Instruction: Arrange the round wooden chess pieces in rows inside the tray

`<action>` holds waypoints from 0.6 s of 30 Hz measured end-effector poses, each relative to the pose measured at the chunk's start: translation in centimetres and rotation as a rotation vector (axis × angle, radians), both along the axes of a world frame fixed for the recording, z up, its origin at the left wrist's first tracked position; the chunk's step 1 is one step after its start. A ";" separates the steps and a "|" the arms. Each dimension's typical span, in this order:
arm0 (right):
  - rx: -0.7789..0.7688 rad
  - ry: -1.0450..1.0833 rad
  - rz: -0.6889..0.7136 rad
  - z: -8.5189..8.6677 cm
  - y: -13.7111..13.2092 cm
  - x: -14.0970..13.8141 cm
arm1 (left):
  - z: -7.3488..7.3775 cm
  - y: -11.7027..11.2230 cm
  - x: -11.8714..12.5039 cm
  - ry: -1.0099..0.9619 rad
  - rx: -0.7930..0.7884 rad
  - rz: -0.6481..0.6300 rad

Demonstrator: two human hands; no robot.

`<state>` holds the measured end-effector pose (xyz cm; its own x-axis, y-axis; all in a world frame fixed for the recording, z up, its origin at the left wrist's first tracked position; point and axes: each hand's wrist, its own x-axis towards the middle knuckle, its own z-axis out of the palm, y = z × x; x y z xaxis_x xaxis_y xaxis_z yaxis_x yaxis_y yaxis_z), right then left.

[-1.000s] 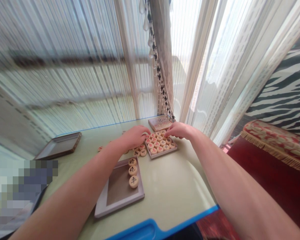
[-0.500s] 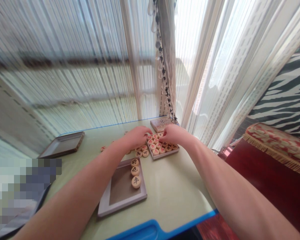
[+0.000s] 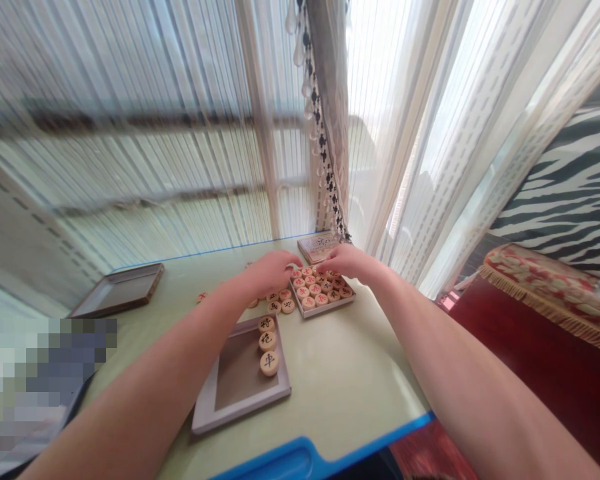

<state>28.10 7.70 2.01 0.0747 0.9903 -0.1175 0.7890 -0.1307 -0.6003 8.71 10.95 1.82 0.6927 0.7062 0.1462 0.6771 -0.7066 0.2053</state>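
Note:
A small tray (image 3: 330,307) packed with several round wooden chess pieces marked in red (image 3: 314,291) sits at the far middle of the pale green table (image 3: 350,380). My left hand (image 3: 267,272) rests curled at the tray's left edge, over loose pieces (image 3: 281,305) lying on the table. My right hand (image 3: 347,261) reaches over the tray's far right corner, fingers bent down onto the pieces. What either hand grips is hidden. A nearer grey tray (image 3: 240,383) holds three pieces marked in black (image 3: 269,363) in a column.
A patterned box lid (image 3: 317,247) lies behind the tray by the curtain (image 3: 325,133). A dark empty tray (image 3: 117,290) sits at far left. One loose piece (image 3: 201,297) lies left of my hand. A blue rim (image 3: 300,457) edges the table. A red seat (image 3: 530,360) stands at right.
My right hand drew in over the tray's middle, then shifted back toward its far right corner. My left hand stayed at the tray's left edge.

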 end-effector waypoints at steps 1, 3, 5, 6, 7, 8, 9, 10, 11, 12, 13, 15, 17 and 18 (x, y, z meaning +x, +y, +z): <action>-0.008 0.041 -0.020 0.1 0.1 0.3 | 0.1 -0.1 0.0 -0.003 -0.003 0.002; -0.017 0.102 -0.037 0.2 0.2 0.9 | 0.2 -0.2 0.0 -0.002 -0.011 0.006; -0.025 0.118 -0.033 0.2 0.2 1.0 | 0.2 -0.2 0.1 0.000 -0.016 0.009; -0.028 0.106 -0.026 0.1 0.2 1.0 | 0.2 -0.2 0.1 0.000 -0.017 0.008; -0.027 0.080 -0.019 0.1 0.2 0.9 | 0.2 -0.2 0.1 0.000 -0.017 0.010; -0.020 0.042 -0.011 0.0 0.2 0.7 | 0.2 -0.3 0.1 0.000 -0.018 0.011; -0.007 -0.003 -0.001 -0.1 0.1 0.4 | 0.2 -0.3 0.0 0.001 -0.018 0.012; 0.009 -0.048 0.012 -0.2 0.1 0.2 | 0.2 -0.3 0.0 0.003 -0.020 0.013; 0.021 -0.090 0.025 -0.2 0.1 -0.1 | 0.3 -0.3 0.0 0.005 -0.020 0.013; 0.027 -0.129 0.034 -0.3 0.1 -0.3 | 0.3 -0.3 0.0 0.005 -0.019 0.015; 0.026 -0.161 0.039 -0.3 0.1 -0.4 | 0.3 -0.3 0.0 0.003 -0.014 0.017; 0.028 -0.207 0.041 -0.3 0.1 -0.6 | 0.3 -0.2 0.0 -0.008 -0.003 0.020; 0.037 -0.238 0.042 -0.3 0.1 -0.6 | 0.3 -0.1 -0.1 -0.022 0.009 0.024; 0.043 -0.244 0.047 -0.3 0.1 -0.5 | 0.3 0.0 -0.1 -0.028 0.011 0.029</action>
<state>27.58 7.80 1.71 0.0499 0.9970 -0.0596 0.9158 -0.0694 -0.3957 8.63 10.94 2.09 0.6672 0.7245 0.1731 0.6915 -0.6889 0.2173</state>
